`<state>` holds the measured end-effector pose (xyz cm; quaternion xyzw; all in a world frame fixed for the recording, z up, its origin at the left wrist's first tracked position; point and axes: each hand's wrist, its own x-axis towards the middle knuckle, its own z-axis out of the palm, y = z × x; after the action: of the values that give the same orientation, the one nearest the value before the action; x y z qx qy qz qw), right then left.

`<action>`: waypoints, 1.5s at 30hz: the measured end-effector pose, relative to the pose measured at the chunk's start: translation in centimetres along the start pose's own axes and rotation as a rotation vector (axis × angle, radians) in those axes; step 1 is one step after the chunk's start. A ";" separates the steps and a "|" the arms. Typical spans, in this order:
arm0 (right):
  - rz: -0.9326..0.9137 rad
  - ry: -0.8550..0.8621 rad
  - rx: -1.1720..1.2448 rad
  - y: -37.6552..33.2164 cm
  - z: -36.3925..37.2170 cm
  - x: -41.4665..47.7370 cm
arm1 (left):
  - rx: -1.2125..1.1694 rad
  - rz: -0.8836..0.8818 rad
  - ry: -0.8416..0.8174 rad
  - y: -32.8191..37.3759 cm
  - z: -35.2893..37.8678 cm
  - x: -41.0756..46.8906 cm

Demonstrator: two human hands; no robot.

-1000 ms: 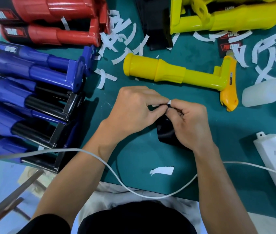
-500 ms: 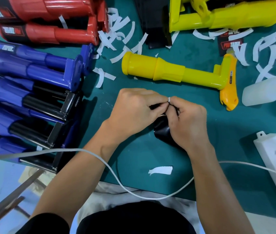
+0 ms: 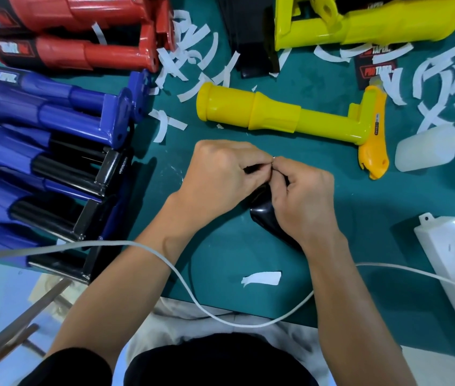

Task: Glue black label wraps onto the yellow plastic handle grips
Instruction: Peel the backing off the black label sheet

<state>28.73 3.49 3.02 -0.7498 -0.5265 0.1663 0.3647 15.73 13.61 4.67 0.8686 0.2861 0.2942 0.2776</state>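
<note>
A black label wrap [image 3: 263, 213] is pinched at its top edge by the curled fingertips of both the left hand [image 3: 220, 174] and the right hand [image 3: 305, 203], low over the green mat [image 3: 220, 260], near but apart from the bare yellow handle grip [image 3: 276, 116]. A white sliver [image 3: 274, 157] at the pinch is probably backing paper, though too small to be sure. The backing is best lifted from one corner and drawn off slowly, the sticky face left untouched, the wrap uncreased.

A teal work table [image 3: 220, 257] stands over a pale blue floor [image 3: 1, 288], evenly lit.
</note>
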 end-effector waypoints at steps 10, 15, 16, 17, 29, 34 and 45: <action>0.054 -0.032 0.070 0.2 0.0 0.2 | -0.143 -0.307 0.006 0.5 0.6 0.6; 0.133 -0.057 0.195 0.5 -0.2 0.6 | -0.286 -0.401 -0.005 0.2 0.5 1.2; 0.152 -0.063 0.224 0.6 -0.2 0.6 | -0.313 -0.416 -0.002 0.2 0.5 1.3; 0.168 -0.066 0.254 0.7 -0.3 0.6 | -0.341 -0.432 -0.003 0.1 0.5 1.4; 0.597 -0.106 1.007 0.4 -3.3 0.8 | -0.620 -0.634 0.712 -0.7 -3.1 2.7; 0.566 -0.315 1.345 -0.3 -3.9 0.7 | -0.088 -0.478 0.706 -2.2 -4.1 2.2; 0.293 0.194 -0.174 -0.6 -2.3 -1.1 | -0.129 -0.476 -0.018 -4.0 -2.8 2.4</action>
<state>29.36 1.79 4.86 -0.8596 -0.3865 0.0986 0.3194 14.14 18.75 4.79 0.7598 0.4609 0.2306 0.3963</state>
